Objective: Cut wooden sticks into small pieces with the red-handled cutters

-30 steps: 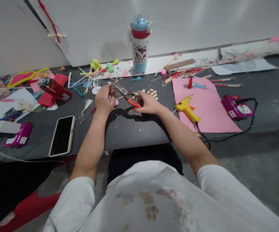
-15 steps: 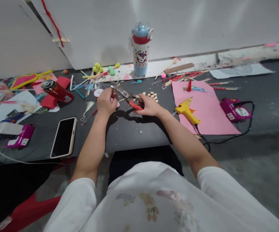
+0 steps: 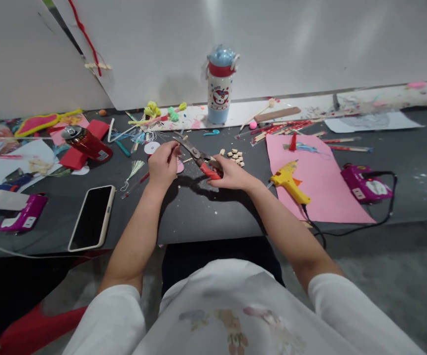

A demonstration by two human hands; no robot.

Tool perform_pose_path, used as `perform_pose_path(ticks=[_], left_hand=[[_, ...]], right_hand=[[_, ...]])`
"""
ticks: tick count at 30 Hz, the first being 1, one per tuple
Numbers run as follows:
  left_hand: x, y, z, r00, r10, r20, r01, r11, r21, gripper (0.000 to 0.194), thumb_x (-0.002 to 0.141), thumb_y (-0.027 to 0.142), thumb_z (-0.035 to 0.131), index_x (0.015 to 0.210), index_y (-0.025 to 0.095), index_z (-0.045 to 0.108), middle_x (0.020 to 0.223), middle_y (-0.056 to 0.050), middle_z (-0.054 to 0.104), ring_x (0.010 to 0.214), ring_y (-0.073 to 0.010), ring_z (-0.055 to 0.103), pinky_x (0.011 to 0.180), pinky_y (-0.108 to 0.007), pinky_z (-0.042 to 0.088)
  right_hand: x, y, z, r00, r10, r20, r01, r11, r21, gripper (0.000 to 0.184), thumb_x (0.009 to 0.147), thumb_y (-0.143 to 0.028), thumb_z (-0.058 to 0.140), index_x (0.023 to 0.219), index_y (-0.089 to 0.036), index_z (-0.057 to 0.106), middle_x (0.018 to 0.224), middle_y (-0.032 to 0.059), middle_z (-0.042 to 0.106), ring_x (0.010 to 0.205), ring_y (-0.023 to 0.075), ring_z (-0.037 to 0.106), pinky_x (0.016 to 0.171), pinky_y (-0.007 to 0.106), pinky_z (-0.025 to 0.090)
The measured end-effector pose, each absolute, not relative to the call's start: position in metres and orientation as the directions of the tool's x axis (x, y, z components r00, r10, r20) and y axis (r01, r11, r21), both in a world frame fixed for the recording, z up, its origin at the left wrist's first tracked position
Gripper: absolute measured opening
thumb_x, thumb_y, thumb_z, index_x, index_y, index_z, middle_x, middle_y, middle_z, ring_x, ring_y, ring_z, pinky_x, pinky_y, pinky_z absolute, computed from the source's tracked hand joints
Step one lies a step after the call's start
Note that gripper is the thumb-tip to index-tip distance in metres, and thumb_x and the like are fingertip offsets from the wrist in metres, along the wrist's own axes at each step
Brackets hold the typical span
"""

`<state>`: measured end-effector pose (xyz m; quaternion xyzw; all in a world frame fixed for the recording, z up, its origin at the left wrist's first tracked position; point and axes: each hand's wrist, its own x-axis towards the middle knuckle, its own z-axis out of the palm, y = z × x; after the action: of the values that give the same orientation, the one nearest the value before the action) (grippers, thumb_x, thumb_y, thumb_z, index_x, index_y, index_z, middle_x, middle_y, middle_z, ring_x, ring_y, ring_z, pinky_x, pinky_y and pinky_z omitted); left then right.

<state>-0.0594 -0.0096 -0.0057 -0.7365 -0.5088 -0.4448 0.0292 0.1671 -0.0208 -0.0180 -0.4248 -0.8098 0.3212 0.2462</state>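
My right hand (image 3: 231,172) is wrapped round the orange-red handles of a pair of scissors (image 3: 208,170). Their metal blades point up and to the left, toward my left hand (image 3: 163,163). The fingers of that left hand are pinched together close to the blade tips; what they hold is too small to make out. A pink round piece (image 3: 180,165) shows beside the left fingers. Just beyond my right hand lies a cluster of small wooden pieces (image 3: 235,157). A white disc (image 3: 152,147) rests behind the left hand.
A water bottle (image 3: 220,86) stands at the back. Pink paper (image 3: 328,197) with a yellow glue gun (image 3: 291,183) lies right, near a purple power strip (image 3: 365,185). On the left are a phone (image 3: 92,218), a red can (image 3: 88,144) and a tassel (image 3: 134,172).
The camera view has shifted a little, so the table sits slightly lower in the picture. Both hands and the scissors keep nearly the same pose.
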Motion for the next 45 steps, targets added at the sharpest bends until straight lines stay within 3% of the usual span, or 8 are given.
perform_pose_path(ticks=[6, 15, 24, 34, 41, 45], left_hand=[[-0.063, -0.016, 0.009, 0.103, 0.786, 0.610, 0.738, -0.472, 0.483, 0.022, 0.088, 0.026, 0.046, 0.096, 0.019, 0.065, 0.080, -0.002, 0.069, 0.076, -0.0141, 0.063, 0.075, -0.026, 0.048], [-0.067, -0.025, 0.029, 0.166, 0.887, 0.431, 0.682, -0.419, 0.600, 0.028, 0.090, 0.034, 0.045, 0.076, 0.021, 0.067, 0.064, 0.000, 0.063, 0.061, -0.0113, 0.057, 0.061, -0.023, 0.045], [-0.065, -0.020, 0.021, 0.153, 0.864, 0.479, 0.757, -0.414, 0.506, 0.024, 0.091, 0.029, 0.043, 0.090, 0.020, 0.065, 0.067, 0.000, 0.065, 0.058, -0.0098, 0.055, 0.059, -0.021, 0.042], [-0.068, -0.018, 0.008, 0.168, 0.851, 0.497, 0.846, -0.383, 0.370, 0.024, 0.088, 0.029, 0.047, 0.106, 0.020, 0.061, 0.088, -0.003, 0.069, 0.077, -0.0143, 0.063, 0.070, -0.024, 0.045], [-0.073, -0.019, 0.012, 0.223, 0.802, 0.555, 0.819, -0.462, 0.339, 0.021, 0.087, 0.020, 0.045, 0.087, 0.020, 0.066, 0.082, -0.002, 0.069, 0.077, -0.0139, 0.064, 0.070, -0.023, 0.045], [-0.075, -0.021, 0.019, 0.272, 0.818, 0.507, 0.743, -0.513, 0.430, 0.022, 0.083, 0.016, 0.046, 0.077, 0.022, 0.067, 0.075, 0.000, 0.068, 0.069, -0.0126, 0.061, 0.064, -0.023, 0.043]], right_hand=[[0.166, -0.027, -0.007, -0.546, 0.836, 0.061, 0.520, 0.395, -0.757, 0.050, 0.068, -0.052, 0.063, 0.099, -0.016, 0.046, 0.074, -0.0013, 0.051, 0.063, 0.0135, 0.045, 0.060, 0.026, 0.032], [0.165, -0.030, 0.000, -0.577, 0.816, 0.028, 0.489, 0.373, -0.789, 0.048, 0.065, -0.052, 0.066, 0.087, -0.020, 0.038, 0.077, -0.0022, 0.049, 0.062, 0.0114, 0.044, 0.059, 0.025, 0.033], [0.159, -0.030, -0.002, -0.566, 0.824, -0.036, 0.508, 0.314, -0.802, 0.041, 0.068, -0.051, 0.063, 0.083, -0.019, 0.041, 0.069, -0.0037, 0.050, 0.058, 0.0102, 0.042, 0.056, 0.024, 0.029], [0.157, -0.028, -0.005, -0.579, 0.811, -0.086, 0.506, 0.274, -0.818, 0.040, 0.070, -0.054, 0.061, 0.078, -0.019, 0.042, 0.065, -0.0047, 0.049, 0.055, 0.0089, 0.041, 0.055, 0.024, 0.028], [0.157, -0.030, -0.004, -0.579, 0.814, -0.038, 0.504, 0.321, -0.802, 0.042, 0.070, -0.049, 0.062, 0.092, -0.019, 0.044, 0.075, -0.0019, 0.051, 0.061, 0.0116, 0.045, 0.057, 0.025, 0.033], [0.159, -0.030, -0.005, -0.565, 0.825, 0.025, 0.532, 0.387, -0.753, 0.046, 0.066, -0.047, 0.065, 0.095, -0.017, 0.043, 0.082, 0.0021, 0.053, 0.068, 0.0146, 0.048, 0.062, 0.027, 0.037]])
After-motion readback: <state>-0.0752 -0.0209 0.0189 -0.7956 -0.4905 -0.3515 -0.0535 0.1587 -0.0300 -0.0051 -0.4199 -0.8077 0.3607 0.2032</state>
